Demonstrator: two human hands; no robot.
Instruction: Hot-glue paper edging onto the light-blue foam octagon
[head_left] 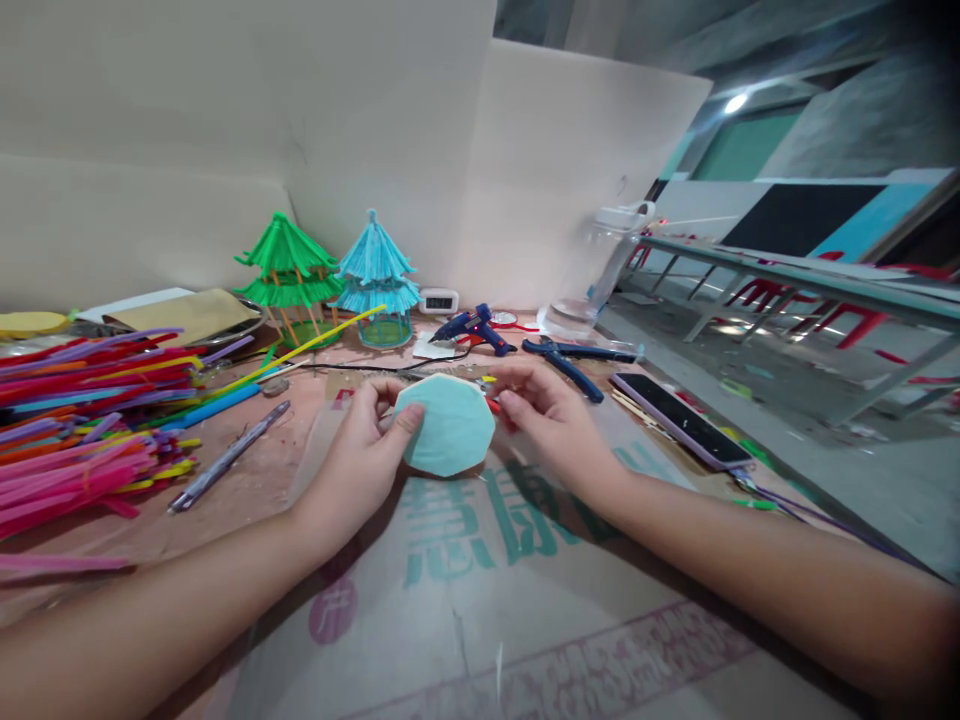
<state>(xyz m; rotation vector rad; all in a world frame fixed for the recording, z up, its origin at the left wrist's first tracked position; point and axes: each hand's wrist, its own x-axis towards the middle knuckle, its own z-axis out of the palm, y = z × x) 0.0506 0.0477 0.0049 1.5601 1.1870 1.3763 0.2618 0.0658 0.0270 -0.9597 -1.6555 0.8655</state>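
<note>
A pale blue-green eight-sided flat piece [448, 428] with a thin light rim is held up over the middle of the table. My left hand [367, 440] grips it by its left edge, thumb on the face and fingers behind. Close to its right edge is my right hand [551, 420], with thumb and forefinger drawn together; whether anything small is between them I cannot make out. Small red and yellow parts show behind its fingertips. A printed plastic sheet [465, 610] lies beneath both hands.
Bundles of coloured pipe cleaners [82, 430] and a pen [229, 457] lie left. Behind stand a green pavilion model [291, 285], a blue one [377, 280], a small clock [439, 301], and a glue gun [472, 328]. Pliers [574, 360], a phone [679, 418] and a jug [589, 270] are right.
</note>
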